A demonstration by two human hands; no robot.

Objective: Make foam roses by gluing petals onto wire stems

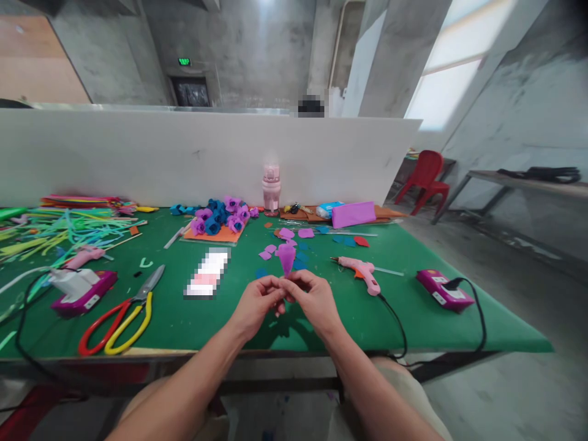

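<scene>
Both hands meet over the near middle of the green table. My left hand [260,303] and my right hand [313,300] are closed, fingertips together, pinching the narrow lower end of a purple paper flower [286,257]. It stands upright and flares toward the top like a cone; its base is hidden behind my fingers. Just beyond it lie loose purple petals [305,233] and blue petals [301,257]. A pink glue gun [361,271] with a clear glue stick in its back rests to the right of my right hand.
Scissors [131,312] with red and yellow handles lie left, near a purple power strip [87,294]. Another purple power strip [444,290] is at right. Finished purple and blue flowers [218,217], a pink bottle [271,190] and coloured strips [59,229] stand before a white partition [197,153].
</scene>
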